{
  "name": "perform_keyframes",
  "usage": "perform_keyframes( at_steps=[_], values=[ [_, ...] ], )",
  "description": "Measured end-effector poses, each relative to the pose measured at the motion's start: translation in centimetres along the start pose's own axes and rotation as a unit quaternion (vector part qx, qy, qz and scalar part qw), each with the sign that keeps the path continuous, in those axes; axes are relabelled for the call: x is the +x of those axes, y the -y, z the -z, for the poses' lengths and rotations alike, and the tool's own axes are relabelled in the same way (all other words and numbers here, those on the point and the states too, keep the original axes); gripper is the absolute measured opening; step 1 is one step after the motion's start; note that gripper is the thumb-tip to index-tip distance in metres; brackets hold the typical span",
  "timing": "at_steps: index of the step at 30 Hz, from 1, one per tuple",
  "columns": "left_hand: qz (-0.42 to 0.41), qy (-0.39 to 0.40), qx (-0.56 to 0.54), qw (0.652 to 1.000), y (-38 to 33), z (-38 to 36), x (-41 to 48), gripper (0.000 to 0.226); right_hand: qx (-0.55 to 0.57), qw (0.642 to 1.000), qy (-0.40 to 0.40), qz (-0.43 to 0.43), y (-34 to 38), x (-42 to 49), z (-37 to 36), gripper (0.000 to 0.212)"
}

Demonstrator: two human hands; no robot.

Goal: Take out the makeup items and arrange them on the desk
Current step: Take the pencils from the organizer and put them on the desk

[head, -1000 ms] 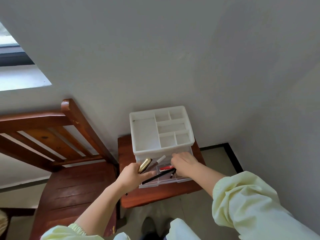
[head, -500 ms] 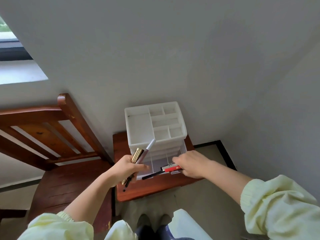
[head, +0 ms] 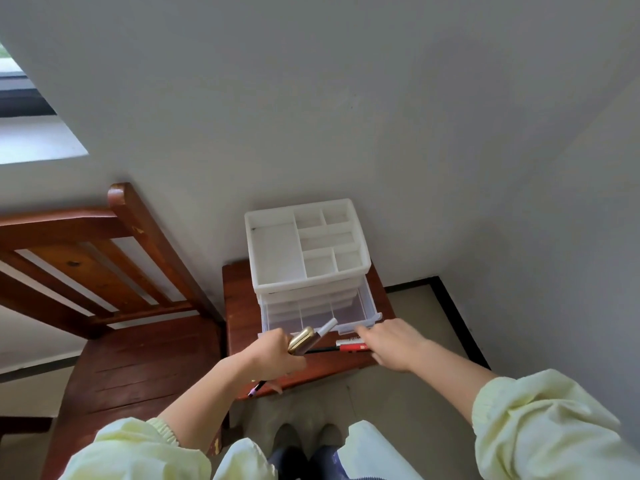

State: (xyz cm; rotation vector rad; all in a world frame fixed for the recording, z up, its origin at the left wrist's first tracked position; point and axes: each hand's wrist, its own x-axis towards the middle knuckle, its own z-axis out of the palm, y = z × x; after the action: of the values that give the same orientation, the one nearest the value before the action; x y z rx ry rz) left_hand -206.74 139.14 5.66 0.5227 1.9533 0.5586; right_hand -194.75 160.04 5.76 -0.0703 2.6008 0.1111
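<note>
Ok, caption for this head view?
Person's left grip holds a gold tube and pencil; right grip holds a red pen by the open clear drawer of the organizer.

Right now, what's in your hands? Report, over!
Left hand grips gold tube and white-tipped stick. Right hand holds red pen. Clear drawer stands open over the desk, just ahead of both hands.

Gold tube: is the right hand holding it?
No, the left hand grips the gold tube, while the right hand holds a red pen.
</note>
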Motion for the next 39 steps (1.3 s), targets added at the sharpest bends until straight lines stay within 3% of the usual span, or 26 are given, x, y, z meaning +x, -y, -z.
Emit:
perform_keyframes(
  at_steps=[14, 19, 23, 29, 32, 35, 39],
  values=[
    [-0.031, -0.122, 0.094, 0.988, -1.1, 2.5, 3.2, 0.032, -0.014, 0.997, -0.023, -0.068, -2.9, 4.4, 1.9, 0.036],
    [-0.076, -0.138, 0.109, 0.981, -0.7, 3.3, 4.0, 0.015, -0.006, 0.997, -0.020, -0.068, -3.2, 5.4, 2.3, 0.040],
    [-0.075, -0.151, 0.102, 0.980, -0.8, 3.7, 4.3, 0.015, 0.012, 0.997, -0.020, -0.070, -3.6, 5.8, 2.8, 0.037],
    [-0.050, -0.078, -0.092, 0.992, -3.0, 4.1, 3.6, 0.014, 0.096, 0.992, -0.004, -0.077, -4.4, 4.9, 2.9, 0.026],
    [-0.095, -0.075, -0.181, 0.976, -5.6, 4.8, 3.0, 0.036, 0.225, 0.967, -0.035, -0.110, -5.4, 3.4, 2.8, 0.016],
    [-0.124, -0.083, -0.278, 0.949, -8.3, 5.0, 2.7, 0.049, 0.329, 0.929, -0.071, -0.153, -6.0, 1.2, 1.9, 0.033],
    [-0.135, -0.049, -0.349, 0.926, -10.9, 4.1, 3.6, 0.052, 0.553, 0.779, -0.151, -0.253, -4.5, -2.5, 1.7, 0.051]
  ],
)
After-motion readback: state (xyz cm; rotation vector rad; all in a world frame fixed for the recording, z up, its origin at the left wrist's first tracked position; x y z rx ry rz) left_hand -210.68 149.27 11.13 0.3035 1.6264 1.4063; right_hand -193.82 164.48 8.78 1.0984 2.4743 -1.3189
